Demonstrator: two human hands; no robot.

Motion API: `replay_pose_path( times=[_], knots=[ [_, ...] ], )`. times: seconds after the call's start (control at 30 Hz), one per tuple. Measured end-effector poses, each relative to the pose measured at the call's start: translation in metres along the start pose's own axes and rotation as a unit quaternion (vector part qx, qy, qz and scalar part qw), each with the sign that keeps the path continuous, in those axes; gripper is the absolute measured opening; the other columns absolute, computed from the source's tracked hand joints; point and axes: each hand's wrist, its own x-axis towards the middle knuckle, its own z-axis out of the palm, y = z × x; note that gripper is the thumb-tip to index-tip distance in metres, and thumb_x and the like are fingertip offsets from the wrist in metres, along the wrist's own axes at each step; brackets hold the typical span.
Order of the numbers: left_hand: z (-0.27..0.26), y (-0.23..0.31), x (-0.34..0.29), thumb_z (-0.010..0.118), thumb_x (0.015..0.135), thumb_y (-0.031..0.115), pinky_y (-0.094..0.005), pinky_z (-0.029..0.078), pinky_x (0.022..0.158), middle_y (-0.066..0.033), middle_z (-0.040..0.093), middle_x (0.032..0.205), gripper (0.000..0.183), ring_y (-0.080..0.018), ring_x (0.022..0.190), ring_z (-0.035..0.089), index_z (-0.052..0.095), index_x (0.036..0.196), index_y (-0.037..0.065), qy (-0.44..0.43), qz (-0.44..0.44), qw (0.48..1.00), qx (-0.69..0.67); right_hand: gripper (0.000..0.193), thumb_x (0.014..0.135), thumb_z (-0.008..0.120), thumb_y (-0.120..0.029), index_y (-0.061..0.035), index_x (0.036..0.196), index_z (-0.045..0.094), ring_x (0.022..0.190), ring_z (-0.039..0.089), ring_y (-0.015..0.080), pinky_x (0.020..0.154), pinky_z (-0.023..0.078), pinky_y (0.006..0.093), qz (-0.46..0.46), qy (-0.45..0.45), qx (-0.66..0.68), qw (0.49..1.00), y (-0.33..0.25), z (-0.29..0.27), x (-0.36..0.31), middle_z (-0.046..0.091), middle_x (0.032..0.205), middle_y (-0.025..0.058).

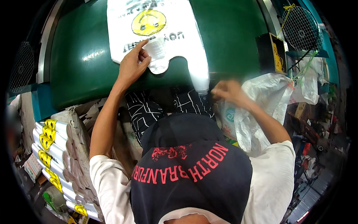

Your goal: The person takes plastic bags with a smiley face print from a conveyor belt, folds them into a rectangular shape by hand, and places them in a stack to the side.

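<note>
At the far left, a dark round mesh grille (21, 67) stands beside the metal side rail. Below it, next to the person's left arm, is a stack of white bundles (48, 149), each showing yellow smiling faces along its outer edge.

The green counter (80, 48) spreads across the top of the view, glossy and curved toward its near edge. Over it reaches the left hand (133, 62), at the near left part of a white plastic bag (175, 43). Its index finger is stretched out over the plastic and its thumb lies close by – whether the two pinch the film, I cannot tell. The bag lies flat on the counter, its yellow smiling face upside down from here; a short rounded lobe sits just right of the left hand, and a long strip runs down to the near edge.

Below sit the person's black trousers (143, 112) with white lines and a dark apron (194, 179). The right hand (228, 90) is just right of the strip's end, its fingers bent but blurred – I cannot tell if they hold anything.

Farther right hang a translucent sack (257, 99), a black box (270, 54) with yellow strands, and another mesh grille (301, 28).
</note>
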Motion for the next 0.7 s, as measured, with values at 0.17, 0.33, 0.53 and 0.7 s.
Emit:
replay_pose_path(
  times=[0.17,0.33,0.53,0.7],
  knots=[
    [-0.002,0.010,-0.003,0.069,0.076,0.015,-0.0345,0.048,0.079,-0.0115,0.059,0.106,0.059,-0.0249,0.088,0.060,0.048,0.131,0.009,0.044,0.127,0.986,0.099,0.032,0.088,0.063,-0.028,0.0011,0.101,0.062,0.067,0.062,0.0095,0.052,0.046,0.0195,0.078,-0.011,0.229,0.970,0.006,0.040,0.006,0.067,0.089,0.0073],
    [0.000,0.020,-0.018,0.076,0.071,0.029,-0.0432,0.040,0.094,-0.0152,0.047,0.130,0.061,-0.0343,0.114,0.048,0.052,0.124,0.009,0.025,0.279,0.935,0.217,0.021,0.090,0.057,-0.023,-0.0033,0.089,0.062,0.063,0.058,0.0054,0.051,0.043,0.0180,0.022,0.004,0.153,0.988,-0.008,0.018,0.000,0.067,0.086,0.0022],
    [0.014,0.006,-0.016,0.076,0.065,0.016,-0.0452,0.040,0.093,-0.0132,0.051,0.125,0.038,-0.0323,0.111,0.050,0.054,0.095,0.008,0.015,0.309,0.906,0.288,0.023,0.093,0.049,-0.022,-0.0047,0.079,0.056,0.051,0.050,0.0048,0.047,0.039,0.0192,-0.050,0.052,0.121,0.990,-0.051,-0.023,0.003,0.066,0.075,0.0044],
    [0.016,0.012,-0.007,0.071,0.057,0.002,-0.0470,0.039,0.092,-0.0127,0.052,0.118,0.029,-0.0343,0.111,0.048,0.053,0.080,0.005,0.034,0.327,0.914,0.239,0.021,0.093,0.048,-0.020,-0.0071,0.077,0.052,0.056,0.052,0.0054,0.045,0.039,0.0175,-0.015,0.081,0.498,0.863,-0.029,-0.045,0.044,0.064,0.084,0.0094]
  ],
)
